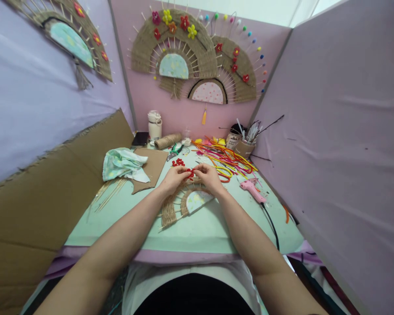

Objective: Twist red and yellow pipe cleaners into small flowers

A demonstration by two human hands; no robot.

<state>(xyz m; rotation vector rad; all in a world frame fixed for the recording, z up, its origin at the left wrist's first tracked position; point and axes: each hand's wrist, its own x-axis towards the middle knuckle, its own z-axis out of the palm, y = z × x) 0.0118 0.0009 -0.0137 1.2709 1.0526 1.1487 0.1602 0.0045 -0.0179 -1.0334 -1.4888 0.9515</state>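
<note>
Both hands on one part. Left hand pinches a red pipe-cleaner piece between thumb and fingertips; right hand grips the same piece from the other side, thumb and index together. Fingers hide most of it, so can't tell its exact shape. Piece sits mid-table, over the top edge of the twine-woven fan; can't tell if it touches.

Fan lies on the pale green tabletop, between the forearms, tilted up to the right, half-round floral panel on its lower side. Right wrist covers part of the fan's right end.

Small heap of red pipe-cleaner bits just beyond the left hand. Left of that: cardboard sheet with crumpled green-white cloth partly over it, thin wooden sticks next to the cloth.

Right of the hands: loose red, orange and yellow pipe cleaners in a tangle. Pink glue gun nearer the right table edge, black cable running toward the front.

Back row, left to right: dark phone, cream tumbler, twine roll, green-handled pliers slightly forward, brown container with white sticks and twigs standing in it.
</note>
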